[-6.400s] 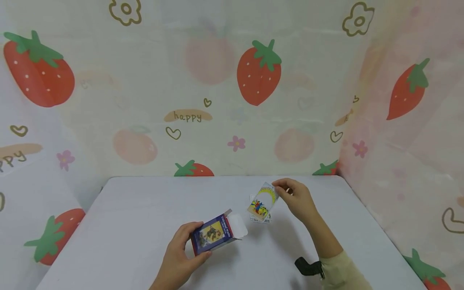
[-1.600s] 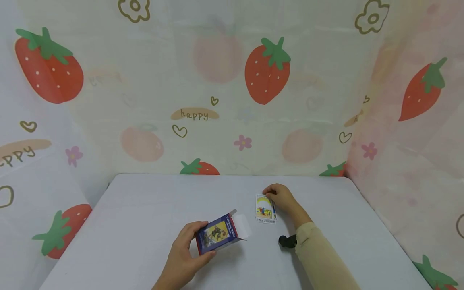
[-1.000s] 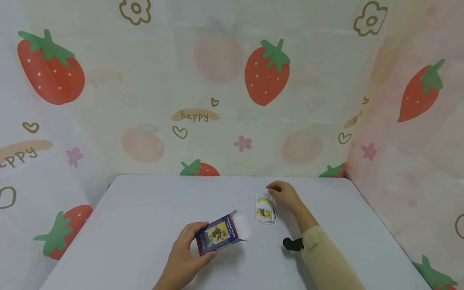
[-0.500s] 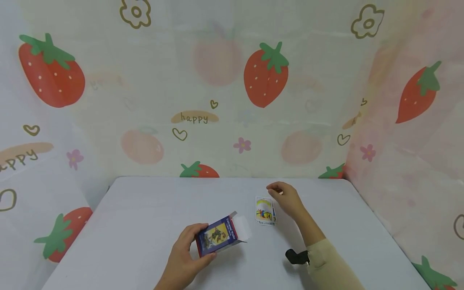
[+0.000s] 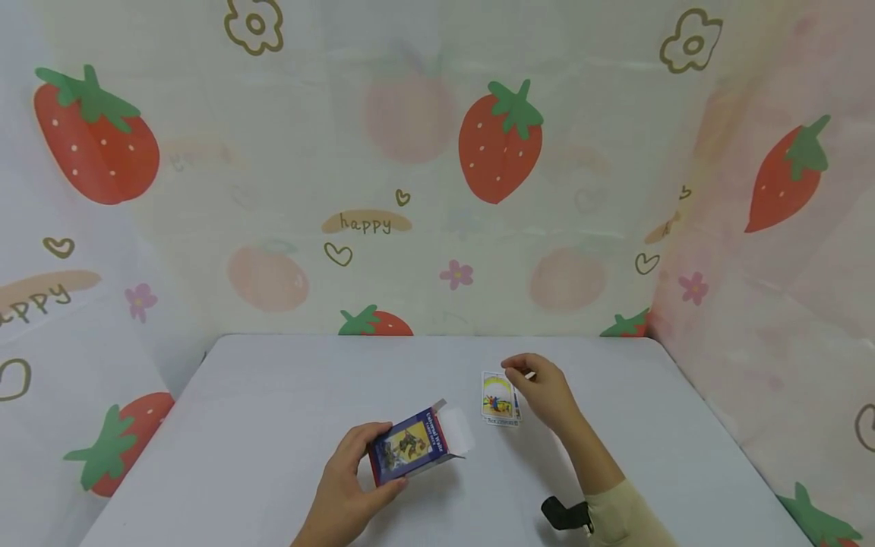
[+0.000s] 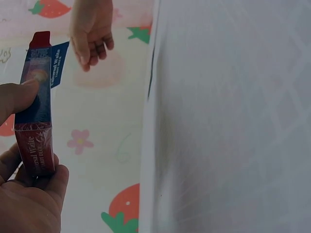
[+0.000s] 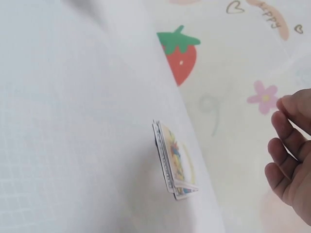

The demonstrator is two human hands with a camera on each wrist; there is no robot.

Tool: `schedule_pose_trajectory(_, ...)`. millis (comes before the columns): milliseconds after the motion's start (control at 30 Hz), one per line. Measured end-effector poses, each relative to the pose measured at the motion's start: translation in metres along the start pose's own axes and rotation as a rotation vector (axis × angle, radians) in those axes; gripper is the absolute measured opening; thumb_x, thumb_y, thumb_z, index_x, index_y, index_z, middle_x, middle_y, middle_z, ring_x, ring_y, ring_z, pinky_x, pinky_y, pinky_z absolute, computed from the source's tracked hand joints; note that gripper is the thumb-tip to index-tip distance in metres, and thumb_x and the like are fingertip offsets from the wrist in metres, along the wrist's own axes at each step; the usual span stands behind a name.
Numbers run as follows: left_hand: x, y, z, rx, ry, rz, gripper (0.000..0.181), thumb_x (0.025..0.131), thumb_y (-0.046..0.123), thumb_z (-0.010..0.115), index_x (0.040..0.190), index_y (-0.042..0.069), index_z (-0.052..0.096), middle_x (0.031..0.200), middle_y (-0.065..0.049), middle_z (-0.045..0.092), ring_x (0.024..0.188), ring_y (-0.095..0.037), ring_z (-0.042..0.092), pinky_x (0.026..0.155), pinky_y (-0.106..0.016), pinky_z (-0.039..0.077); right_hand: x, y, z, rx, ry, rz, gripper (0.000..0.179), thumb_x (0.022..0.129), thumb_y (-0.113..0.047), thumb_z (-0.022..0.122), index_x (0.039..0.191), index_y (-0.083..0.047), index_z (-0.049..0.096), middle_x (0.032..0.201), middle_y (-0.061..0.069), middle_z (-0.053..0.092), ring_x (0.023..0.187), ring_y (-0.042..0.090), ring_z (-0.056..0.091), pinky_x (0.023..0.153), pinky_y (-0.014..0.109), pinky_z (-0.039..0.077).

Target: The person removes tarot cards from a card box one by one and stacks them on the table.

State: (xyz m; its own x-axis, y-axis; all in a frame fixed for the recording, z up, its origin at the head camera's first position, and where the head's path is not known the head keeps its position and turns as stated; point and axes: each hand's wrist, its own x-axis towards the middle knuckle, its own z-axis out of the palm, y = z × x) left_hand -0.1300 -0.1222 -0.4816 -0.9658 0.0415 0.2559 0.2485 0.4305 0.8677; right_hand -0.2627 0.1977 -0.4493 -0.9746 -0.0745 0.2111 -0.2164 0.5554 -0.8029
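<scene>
My left hand (image 5: 346, 486) grips a blue tarot card box (image 5: 408, 446) by its sides, thumb along the near edge and fingers at the far edge. The box is tilted above the table, its white end flap (image 5: 453, 429) standing open to the right. In the left wrist view the box (image 6: 36, 104) shows its red and blue narrow side. A small stack of tarot cards (image 5: 497, 399) lies face up on the table, a yellow card on top. Just above the stack hovers my right hand (image 5: 544, 389), fingers loosely bent and holding nothing; its fingertips (image 7: 286, 104) are apart from the cards.
The white table (image 5: 287, 395) is backed by a cloth (image 5: 410, 152) printed with strawberries. A black camera mount (image 5: 566, 514) sits on the right wrist, by a beige sleeve (image 5: 625, 516).
My right hand has laid the yellow card on the stack, let it go and drawn back; it has just dipped a little toward the cards. The left hand still holds the box.
</scene>
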Motion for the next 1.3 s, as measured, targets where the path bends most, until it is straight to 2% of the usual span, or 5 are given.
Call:
schedule_pose_trajectory(300, -0.001, 0.001, 0.000, 0.025, 0.005, 0.007, 0.074, 0.073, 0.021, 0.094, 0.135, 0.033, 0.056, 0.136, 0.013, 0.056, 0.122, -0.009, 0.056, 0.107, -0.041, 0.051, -0.020, -0.015, -0.003, 0.024, 0.017, -0.012, 0.016, 0.100, -0.020, 0.067, 0.113, -0.013, 0.073, 0.106, 0.000, 0.070, 0.100, 0.018, 0.058, 0.088, 0.036, 0.048)
schedule_pose_trajectory(733, -0.001, -0.001, -0.001, 0.007, 0.000, 0.029, 0.076, 0.072, 0.017, 0.095, 0.135, 0.032, 0.057, 0.135, 0.013, 0.056, 0.118, -0.009, 0.057, 0.102, -0.032, 0.052, -0.050, -0.038, -0.006, 0.046, 0.011, -0.071, 0.010, 0.098, -0.020, 0.070, 0.108, -0.019, 0.074, 0.101, -0.004, 0.069, 0.093, 0.016, 0.059, 0.087, 0.032, 0.050)
schedule_pose_trajectory(967, -0.002, 0.000, 0.000, 0.010, -0.007, -0.025, 0.075, 0.072, 0.023, 0.095, 0.135, 0.036, 0.056, 0.133, 0.017, 0.056, 0.118, -0.005, 0.056, 0.104, -0.037, 0.051, -0.065, -0.056, -0.006, 0.091, -0.007, -0.112, 0.008, 0.096, -0.022, 0.073, 0.103, -0.025, 0.075, 0.096, -0.006, 0.070, 0.091, 0.016, 0.060, 0.082, 0.029, 0.051)
schedule_pose_trajectory(1167, -0.001, 0.000, -0.001, 0.007, -0.004, 0.006, 0.074, 0.073, 0.021, 0.095, 0.135, 0.035, 0.057, 0.134, 0.016, 0.056, 0.119, -0.007, 0.056, 0.103, -0.033, 0.052, -0.071, -0.063, -0.002, 0.085, -0.009, -0.148, 0.008, 0.096, -0.020, 0.073, 0.102, -0.024, 0.075, 0.095, -0.009, 0.070, 0.091, 0.013, 0.060, 0.083, 0.029, 0.052)
schedule_pose_trajectory(1300, -0.001, 0.000, 0.000, 0.016, -0.001, 0.004, 0.075, 0.072, 0.022, 0.095, 0.135, 0.034, 0.057, 0.134, 0.016, 0.056, 0.120, -0.006, 0.056, 0.104, -0.036, 0.052, -0.074, -0.065, 0.001, 0.080, -0.025, -0.167, 0.007, 0.096, -0.022, 0.073, 0.102, -0.025, 0.075, 0.094, -0.011, 0.070, 0.091, 0.011, 0.060, 0.085, 0.030, 0.052)
